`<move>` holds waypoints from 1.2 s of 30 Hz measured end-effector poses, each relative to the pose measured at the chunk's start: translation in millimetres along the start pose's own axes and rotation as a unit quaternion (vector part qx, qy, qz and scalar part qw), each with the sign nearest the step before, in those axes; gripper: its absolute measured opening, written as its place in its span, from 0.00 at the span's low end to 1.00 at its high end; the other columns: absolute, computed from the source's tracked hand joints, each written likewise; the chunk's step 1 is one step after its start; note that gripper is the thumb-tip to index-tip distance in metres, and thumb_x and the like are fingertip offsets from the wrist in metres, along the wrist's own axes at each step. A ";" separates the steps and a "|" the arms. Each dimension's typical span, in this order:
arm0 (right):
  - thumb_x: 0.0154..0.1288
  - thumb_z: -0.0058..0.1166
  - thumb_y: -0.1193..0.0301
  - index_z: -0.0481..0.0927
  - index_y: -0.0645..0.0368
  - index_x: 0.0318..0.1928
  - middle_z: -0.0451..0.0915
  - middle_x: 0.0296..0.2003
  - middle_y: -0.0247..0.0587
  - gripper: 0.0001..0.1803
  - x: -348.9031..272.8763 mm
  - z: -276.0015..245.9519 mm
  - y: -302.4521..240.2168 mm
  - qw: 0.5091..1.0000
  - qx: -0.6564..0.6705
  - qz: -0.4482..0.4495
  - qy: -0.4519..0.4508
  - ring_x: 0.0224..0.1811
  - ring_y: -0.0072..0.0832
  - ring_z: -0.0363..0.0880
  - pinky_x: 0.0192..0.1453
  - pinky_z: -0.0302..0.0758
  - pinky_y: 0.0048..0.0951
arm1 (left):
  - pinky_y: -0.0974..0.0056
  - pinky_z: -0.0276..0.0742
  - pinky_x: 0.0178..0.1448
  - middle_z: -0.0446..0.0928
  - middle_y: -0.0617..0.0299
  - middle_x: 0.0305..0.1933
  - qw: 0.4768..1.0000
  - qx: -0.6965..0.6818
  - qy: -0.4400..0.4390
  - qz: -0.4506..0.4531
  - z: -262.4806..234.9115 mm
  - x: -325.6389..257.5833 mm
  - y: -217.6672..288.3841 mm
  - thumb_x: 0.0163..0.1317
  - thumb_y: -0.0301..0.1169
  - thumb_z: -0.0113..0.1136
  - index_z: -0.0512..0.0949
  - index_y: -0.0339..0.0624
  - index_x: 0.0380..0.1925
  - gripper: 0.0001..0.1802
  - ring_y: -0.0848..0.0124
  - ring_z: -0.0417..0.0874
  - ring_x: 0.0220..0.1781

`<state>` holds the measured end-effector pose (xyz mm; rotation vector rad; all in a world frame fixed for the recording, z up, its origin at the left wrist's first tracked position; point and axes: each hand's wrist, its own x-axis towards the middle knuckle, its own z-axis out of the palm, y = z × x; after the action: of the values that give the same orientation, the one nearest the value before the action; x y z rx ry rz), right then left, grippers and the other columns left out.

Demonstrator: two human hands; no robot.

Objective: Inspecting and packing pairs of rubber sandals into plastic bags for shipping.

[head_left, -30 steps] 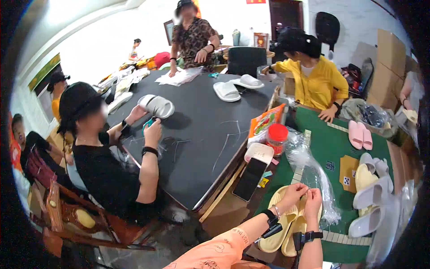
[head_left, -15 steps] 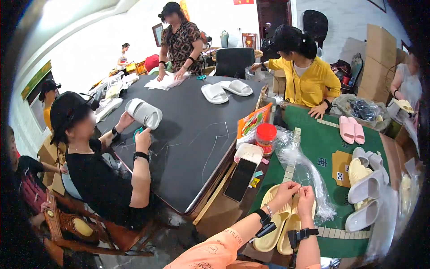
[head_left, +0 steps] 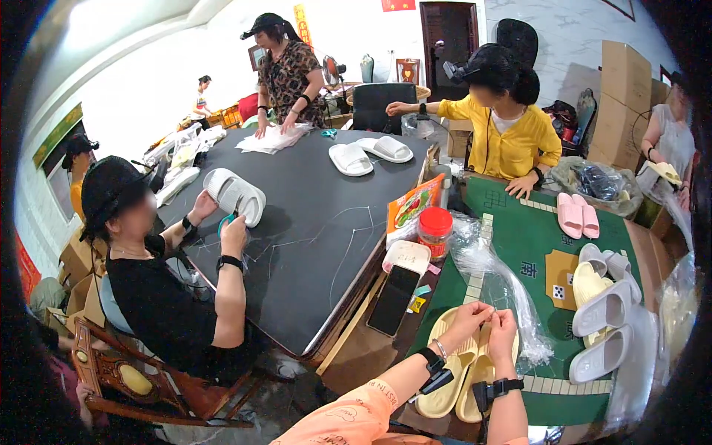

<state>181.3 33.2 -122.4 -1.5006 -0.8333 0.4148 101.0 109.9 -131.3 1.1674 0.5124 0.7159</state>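
Both hands meet above a pair of cream slippers (head_left: 439, 389) on the green table mat. My left hand (head_left: 470, 320) is closed in a pinch, and my right hand (head_left: 503, 335) pinches close beside it, the fingertips nearly touching. Whatever lies between the fingers is too thin and small to make out. Just beyond them a bundle of clear plastic strands (head_left: 521, 300) stretches over the mat. Several white and cream slippers (head_left: 601, 354) lie to the right, partly on one another. A pink pair (head_left: 578, 216) sits farther back.
Left of my hands are a phone (head_left: 394, 300), a white tub (head_left: 407, 256) and a red-lidded jar (head_left: 434, 231). On the adjoining dark table (head_left: 297, 282), a co-worker holds a white slipper (head_left: 236, 196) and teal scissors. Another co-worker in yellow (head_left: 512, 141) stands behind the mat.
My hands stay pinched together over the cream slippers. The co-worker in yellow has raised an outstretched arm, and the one at the far table has shifted. The whole view has tilted slightly.
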 end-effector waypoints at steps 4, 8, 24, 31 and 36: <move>0.61 0.46 0.78 0.68 0.63 0.29 0.73 0.24 0.38 0.04 -0.6 -3.3 -0.6 1.000 -0.006 0.000 0.003 0.28 0.23 0.70 0.35 0.68 0.24 | 0.75 0.70 0.36 0.76 0.66 0.30 1.000 0.025 0.004 -0.016 2.5 0.6 -1.5 0.60 0.30 0.55 0.76 0.35 0.34 0.08 0.80 0.73 0.32; 0.61 0.46 0.76 0.69 0.63 0.29 0.73 0.24 0.37 0.05 -3.8 0.5 -9.2 1.000 -0.022 -0.008 0.004 0.27 0.23 0.70 0.34 0.68 0.25 | 0.74 0.70 0.39 0.75 0.67 0.30 1.000 0.004 0.000 -0.008 0.0 -2.1 5.7 0.60 0.30 0.54 0.75 0.36 0.33 0.07 0.81 0.73 0.33; 0.60 0.49 0.73 0.70 0.63 0.30 0.76 0.22 0.41 0.06 -1.0 4.3 -0.3 0.998 -0.063 -0.018 0.019 0.25 0.26 0.74 0.30 0.70 0.28 | 0.73 0.71 0.38 0.75 0.64 0.31 0.997 0.063 0.034 0.010 0.5 -1.0 1.1 0.60 0.31 0.54 0.73 0.34 0.35 0.10 0.77 0.74 0.32; 0.60 0.49 0.71 0.71 0.63 0.31 0.77 0.24 0.46 0.07 -5.3 -7.7 -21.7 0.991 -0.126 -0.009 0.039 0.28 0.33 0.77 0.32 0.72 0.31 | 0.73 0.69 0.38 0.73 0.67 0.32 0.993 0.088 0.055 0.055 19.9 -8.7 6.1 0.61 0.32 0.53 0.73 0.39 0.35 0.08 0.79 0.71 0.32; 0.53 0.48 0.74 0.74 0.60 0.32 0.76 0.34 0.47 0.06 -18.7 -12.4 -63.5 0.938 -0.273 -0.213 0.032 0.41 0.42 0.73 0.42 0.70 0.38 | 0.71 0.69 0.33 0.69 0.67 0.24 0.991 0.004 0.117 0.058 -3.0 -11.6 9.9 0.62 0.27 0.49 0.70 0.40 0.29 0.04 0.78 0.70 0.25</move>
<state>161.7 6.8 -63.7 -1.7612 -1.2541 -0.2092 88.7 105.5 -122.9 1.1338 0.6477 0.9581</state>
